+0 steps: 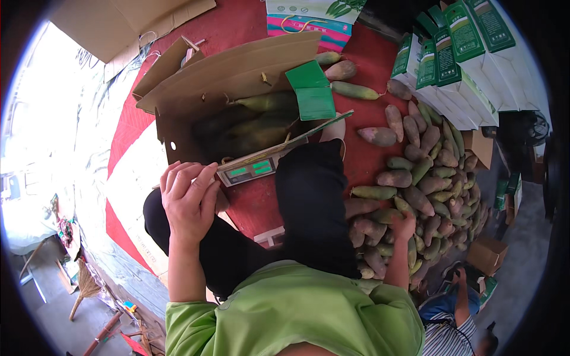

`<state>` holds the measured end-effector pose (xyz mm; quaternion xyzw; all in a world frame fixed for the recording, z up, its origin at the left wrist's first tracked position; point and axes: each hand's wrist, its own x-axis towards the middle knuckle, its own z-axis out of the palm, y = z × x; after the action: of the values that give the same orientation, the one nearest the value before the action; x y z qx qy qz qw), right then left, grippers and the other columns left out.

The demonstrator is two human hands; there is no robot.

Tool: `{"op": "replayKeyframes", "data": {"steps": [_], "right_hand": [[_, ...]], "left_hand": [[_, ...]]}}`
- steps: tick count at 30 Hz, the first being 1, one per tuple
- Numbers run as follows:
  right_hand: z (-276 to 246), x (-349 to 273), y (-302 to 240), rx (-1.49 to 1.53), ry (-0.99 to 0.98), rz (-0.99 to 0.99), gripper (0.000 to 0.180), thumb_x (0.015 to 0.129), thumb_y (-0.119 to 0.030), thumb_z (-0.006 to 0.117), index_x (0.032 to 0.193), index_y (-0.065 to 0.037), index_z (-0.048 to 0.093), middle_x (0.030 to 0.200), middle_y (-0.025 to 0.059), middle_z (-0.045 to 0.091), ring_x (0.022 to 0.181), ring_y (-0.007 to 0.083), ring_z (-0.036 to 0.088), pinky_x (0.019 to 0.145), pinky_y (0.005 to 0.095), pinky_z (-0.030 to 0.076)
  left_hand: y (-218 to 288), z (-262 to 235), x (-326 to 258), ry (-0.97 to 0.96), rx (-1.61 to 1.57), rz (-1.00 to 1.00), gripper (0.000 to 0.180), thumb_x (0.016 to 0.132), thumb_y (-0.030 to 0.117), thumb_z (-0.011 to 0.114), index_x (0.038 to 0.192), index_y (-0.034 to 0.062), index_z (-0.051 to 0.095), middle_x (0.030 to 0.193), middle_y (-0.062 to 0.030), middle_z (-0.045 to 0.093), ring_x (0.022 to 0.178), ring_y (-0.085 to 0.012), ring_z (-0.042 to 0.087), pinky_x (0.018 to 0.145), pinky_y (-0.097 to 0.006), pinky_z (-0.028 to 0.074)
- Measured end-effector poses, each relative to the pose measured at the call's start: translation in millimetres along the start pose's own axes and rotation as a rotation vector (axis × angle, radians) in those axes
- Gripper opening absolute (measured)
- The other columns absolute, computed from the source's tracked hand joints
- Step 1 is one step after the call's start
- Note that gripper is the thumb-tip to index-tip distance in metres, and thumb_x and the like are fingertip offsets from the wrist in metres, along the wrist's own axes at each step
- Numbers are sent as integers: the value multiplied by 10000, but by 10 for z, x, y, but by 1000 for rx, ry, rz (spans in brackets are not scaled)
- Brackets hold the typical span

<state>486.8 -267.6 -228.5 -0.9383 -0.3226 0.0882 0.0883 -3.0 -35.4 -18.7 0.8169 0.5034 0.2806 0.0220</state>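
1 box, 1 scale, 40+ shoots.

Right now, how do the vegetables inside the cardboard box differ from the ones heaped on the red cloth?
The vegetables in the cardboard box lie in shade, few and roughly side by side; the heap on the red cloth is large, loose and sunlit. The boxed ones look mostly green; the heap mixes green and purplish-brown. The right hand reaches into the heap; the left hand rests by the box. Both share the same tapered shape.

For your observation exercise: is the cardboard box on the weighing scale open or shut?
Open: the cardboard box has its flaps raised, and green shoots show inside it, above the scale.
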Motion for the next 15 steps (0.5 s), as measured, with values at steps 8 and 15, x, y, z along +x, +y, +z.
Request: {"op": "replayKeyframes", "data": {"steps": [8,15], "right_hand": [[-1313,407,-827,486,189,-176,360,752,-53,753,1088,-7,631,1055,76,615,987,202,579,900,322,448],[-2189,392,-2487,1155,202,-612,362,834,-3,645,1186,51,577,1179,131,589,1074,198,564,956,315,435]], "left_hand": [[-17,-46,43,-30,-29,15,279,704,92,717,980,65,698,888,-53,612,896,-232,604,891,-429,447],[-35,-69,21,-43,-47,8,291,700,94,722,988,66,698,890,-51,613,890,-230,603,893,-423,445]]}}
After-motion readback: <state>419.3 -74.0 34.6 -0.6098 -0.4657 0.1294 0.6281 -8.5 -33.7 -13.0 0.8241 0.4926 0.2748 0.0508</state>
